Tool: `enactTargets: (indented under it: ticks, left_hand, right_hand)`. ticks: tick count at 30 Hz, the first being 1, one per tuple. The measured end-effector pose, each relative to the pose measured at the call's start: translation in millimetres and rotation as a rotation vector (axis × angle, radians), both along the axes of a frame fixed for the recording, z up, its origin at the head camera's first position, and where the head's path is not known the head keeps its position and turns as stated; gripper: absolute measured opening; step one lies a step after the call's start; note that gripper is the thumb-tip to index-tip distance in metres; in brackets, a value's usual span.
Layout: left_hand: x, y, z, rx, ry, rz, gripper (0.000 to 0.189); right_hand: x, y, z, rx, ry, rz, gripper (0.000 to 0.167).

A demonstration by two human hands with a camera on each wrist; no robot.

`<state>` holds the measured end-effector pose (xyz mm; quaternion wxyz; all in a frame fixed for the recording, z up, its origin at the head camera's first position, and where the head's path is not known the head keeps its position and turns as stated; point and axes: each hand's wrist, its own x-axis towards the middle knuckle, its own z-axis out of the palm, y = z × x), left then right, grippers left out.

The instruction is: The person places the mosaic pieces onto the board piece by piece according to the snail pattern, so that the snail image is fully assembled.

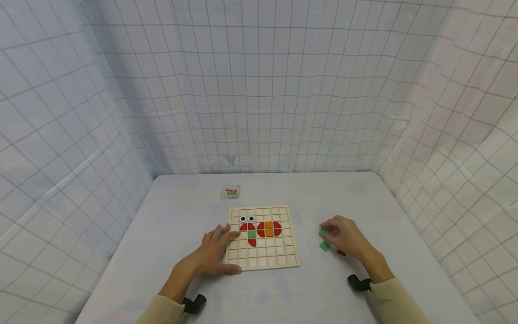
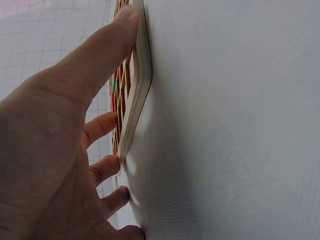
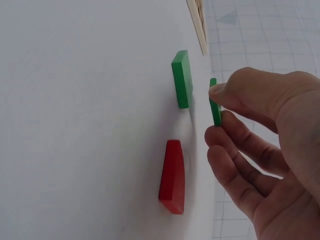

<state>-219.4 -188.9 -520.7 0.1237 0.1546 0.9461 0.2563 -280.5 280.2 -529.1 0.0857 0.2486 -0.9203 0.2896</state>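
Note:
A wooden grid board [image 1: 279, 259] lies on the table in the head view. It bears two eye discs [image 1: 247, 219], several red rounded tiles [image 1: 252, 242], orange square tiles [image 1: 269, 232] and a green square tile [image 1: 252, 234]. My left hand [image 1: 212, 256] rests spread at the board's left side, its thumb touching the near edge. Right of the board, my right hand [image 1: 348, 234] pinches a thin green tile [image 3: 216, 114] between thumb and fingers, just off the table. Below it lie another green tile [image 3: 182, 80] and a red tile [image 3: 172, 175] with a curved side.
A small picture card [image 1: 230, 192] with a coloured figure on a grid lies behind the board. The white table [image 1: 194, 193] is enclosed by hanging grid-patterned cloth [image 1: 259, 90] at the back and both sides.

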Motion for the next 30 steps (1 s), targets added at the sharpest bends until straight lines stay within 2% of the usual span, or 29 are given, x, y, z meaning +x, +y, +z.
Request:
enactTargets:
  ticks: [3, 9, 15, 23, 30]
  left_hand:
    - [-1.7, -0.6, -0.1, 0.002, 0.007, -0.006, 0.111]
    - [-2.2, -0.5, -1.0, -0.007, -0.009, 0.004, 0.111]
    - [-0.9, 1.3, -1.5, -0.005, -0.009, 0.001, 0.111]
    - [0.9, 2.6, 0.8, -0.009, -0.009, 0.008, 0.110]
    - [0.1, 3.6, 1.5, -0.010, -0.007, 0.008, 0.109]
  right_hand:
    - [-1.1, -6.1, 0.9, -0.021, 0.007, 0.009, 0.023]
    - [-3.9, -23.8, 5.7, -0.025, -0.042, 0.041, 0.019]
    - [-4.2, -44.8, 9.5, -0.014, -0.058, 0.119, 0.016]
    - [-5.5, -76.1, 6.8, 0.000, -0.085, 0.236, 0.015]
    - [-4.0, -104.0, 9.9, -0.006, -0.071, 0.329, 0.013]
